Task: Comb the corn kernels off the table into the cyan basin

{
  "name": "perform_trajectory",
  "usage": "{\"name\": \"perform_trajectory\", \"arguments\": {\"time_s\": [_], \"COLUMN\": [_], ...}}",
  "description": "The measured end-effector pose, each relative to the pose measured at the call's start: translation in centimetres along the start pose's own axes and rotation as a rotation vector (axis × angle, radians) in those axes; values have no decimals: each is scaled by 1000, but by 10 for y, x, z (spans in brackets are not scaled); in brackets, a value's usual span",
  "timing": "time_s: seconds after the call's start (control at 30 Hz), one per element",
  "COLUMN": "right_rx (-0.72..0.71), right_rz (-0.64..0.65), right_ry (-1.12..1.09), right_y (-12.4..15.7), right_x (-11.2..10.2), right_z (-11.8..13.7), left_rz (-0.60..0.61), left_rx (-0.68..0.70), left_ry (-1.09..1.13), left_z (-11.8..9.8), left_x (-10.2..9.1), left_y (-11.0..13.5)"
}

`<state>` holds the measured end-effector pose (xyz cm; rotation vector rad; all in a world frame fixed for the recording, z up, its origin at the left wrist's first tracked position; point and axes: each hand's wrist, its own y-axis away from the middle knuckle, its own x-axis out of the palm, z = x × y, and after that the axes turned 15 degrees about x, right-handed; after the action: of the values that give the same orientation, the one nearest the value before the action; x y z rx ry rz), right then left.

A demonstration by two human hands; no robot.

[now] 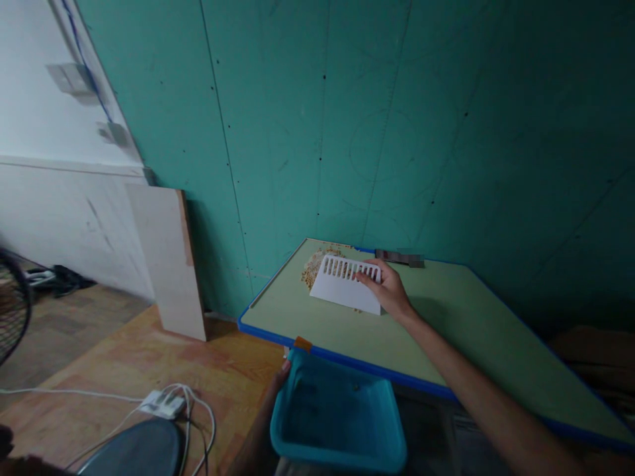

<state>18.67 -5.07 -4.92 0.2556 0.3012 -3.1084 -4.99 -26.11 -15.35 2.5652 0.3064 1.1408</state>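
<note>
My right hand grips a white flat scraper with a row of slots along its top, thumb over its front. The scraper stands tilted on the pale green table, beside a pile of small yellowish and whitish grains or beans, part of which it hides. A few loose bits lie near its lower edge. My left hand holds the left side of a teal plastic basin, just below the table's front edge. Most of those fingers are hidden. Inside the basin a few tiny bits show.
The table has a blue rim, with an orange piece on its front edge. A dark object lies at the back. Behind is a green wall. At left are a leaning board, a power strip with cables, and a dark round seat.
</note>
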Motion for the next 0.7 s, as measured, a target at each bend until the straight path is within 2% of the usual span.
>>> {"name": "perform_trajectory", "arguments": {"time_s": [0.13, 0.33, 0.7], "right_rx": [15, 4, 43], "right_rz": [15, 20, 73], "right_ry": [1, 15, 16], "right_y": [3, 6, 14], "right_x": [1, 3, 8], "right_z": [3, 4, 10], "left_rz": [-1, -15, -20], "left_rx": [28, -21, -16], "left_ry": [-5, -15, -12], "left_z": [-3, -6, -7], "left_x": [1, -1, 6], "left_y": [2, -5, -1]}}
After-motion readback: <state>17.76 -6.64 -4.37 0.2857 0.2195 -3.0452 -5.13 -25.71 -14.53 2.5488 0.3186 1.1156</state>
